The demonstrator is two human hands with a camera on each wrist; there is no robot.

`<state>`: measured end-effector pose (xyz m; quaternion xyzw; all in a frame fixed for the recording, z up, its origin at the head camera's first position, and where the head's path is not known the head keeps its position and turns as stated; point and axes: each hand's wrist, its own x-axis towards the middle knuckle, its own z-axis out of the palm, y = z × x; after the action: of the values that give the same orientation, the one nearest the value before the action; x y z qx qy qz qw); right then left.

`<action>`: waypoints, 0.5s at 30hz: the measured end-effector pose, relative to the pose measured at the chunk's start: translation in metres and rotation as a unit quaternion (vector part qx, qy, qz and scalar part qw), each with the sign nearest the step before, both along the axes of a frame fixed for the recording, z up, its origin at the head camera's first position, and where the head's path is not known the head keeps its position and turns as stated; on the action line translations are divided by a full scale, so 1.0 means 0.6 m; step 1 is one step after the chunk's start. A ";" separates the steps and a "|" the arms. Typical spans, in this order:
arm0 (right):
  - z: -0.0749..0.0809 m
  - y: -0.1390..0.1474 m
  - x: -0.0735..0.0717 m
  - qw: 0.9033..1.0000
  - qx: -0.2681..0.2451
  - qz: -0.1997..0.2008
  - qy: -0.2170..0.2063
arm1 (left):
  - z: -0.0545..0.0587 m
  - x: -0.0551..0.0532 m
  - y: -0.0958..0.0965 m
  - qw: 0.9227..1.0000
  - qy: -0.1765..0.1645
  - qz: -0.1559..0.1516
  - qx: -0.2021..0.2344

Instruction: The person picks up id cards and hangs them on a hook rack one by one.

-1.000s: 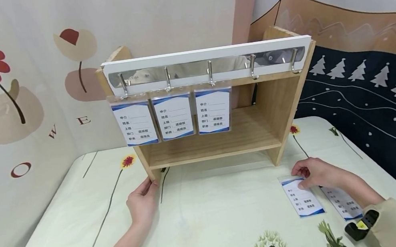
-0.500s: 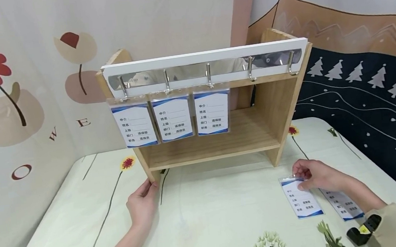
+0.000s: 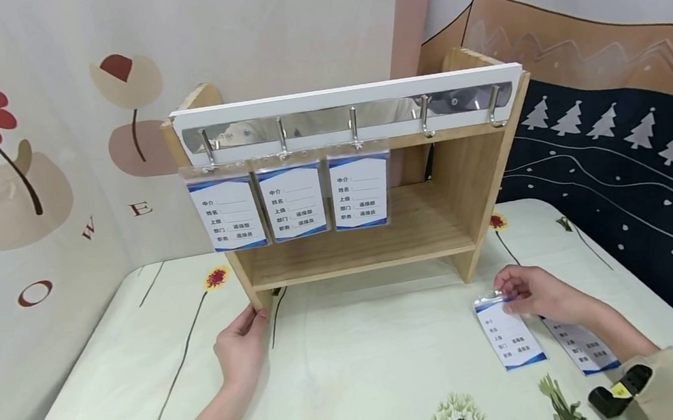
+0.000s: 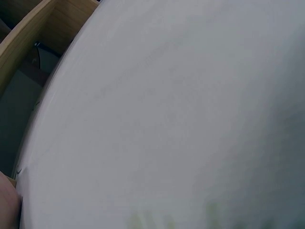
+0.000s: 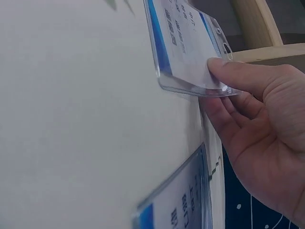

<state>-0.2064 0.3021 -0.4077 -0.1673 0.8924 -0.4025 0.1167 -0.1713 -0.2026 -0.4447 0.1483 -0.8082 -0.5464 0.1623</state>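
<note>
My left hand (image 3: 240,350) holds the bottom of the wooden shelf's (image 3: 354,260) left front leg between thumb and fingers. On the right, my right hand (image 3: 545,296) pinches a clear-sleeved name badge (image 3: 510,334) by its upper right corner. In the right wrist view the thumb lies over the badge (image 5: 188,52), fingers beneath, and its top end is raised off the cloth. A second badge (image 3: 584,348) lies flat, partly under my right forearm. Three like badges (image 3: 229,214) hang side by side from the left, second and middle hooks of the white hook rail (image 3: 343,93).
Two more metal hooks (image 3: 425,118) on the rail's right side carry nothing. A pale flowered cloth (image 3: 353,372) covers the table. Printed curtains (image 3: 293,30) stand behind and on both sides. A black wrist device (image 3: 620,392) sits at my right cuff.
The pinched badge's top end has risen slightly off the cloth with my right hand. My left hand stays at the shelf leg. The head view has shifted a little.
</note>
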 end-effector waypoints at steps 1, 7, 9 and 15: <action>0.001 -0.001 0.000 1.000 -0.004 0.000 0.005 | 0.000 0.000 0.000 1.000 0.000 0.000 -0.001; 0.008 -0.005 0.003 0.999 -0.016 0.005 0.038 | -0.001 0.001 -0.001 1.000 0.002 -0.003 0.000; 0.011 -0.007 0.003 0.999 -0.020 0.009 0.045 | -0.001 0.001 -0.001 1.000 0.002 -0.004 0.001; 0.022 -0.013 0.005 0.998 -0.024 0.020 0.059 | 0.000 0.001 -0.001 1.000 0.002 -0.004 0.003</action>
<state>-0.2036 0.2942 -0.3945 -0.2114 0.8844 -0.4106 0.0679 -0.1709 -0.2035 -0.4450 0.1444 -0.8071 -0.5495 0.1609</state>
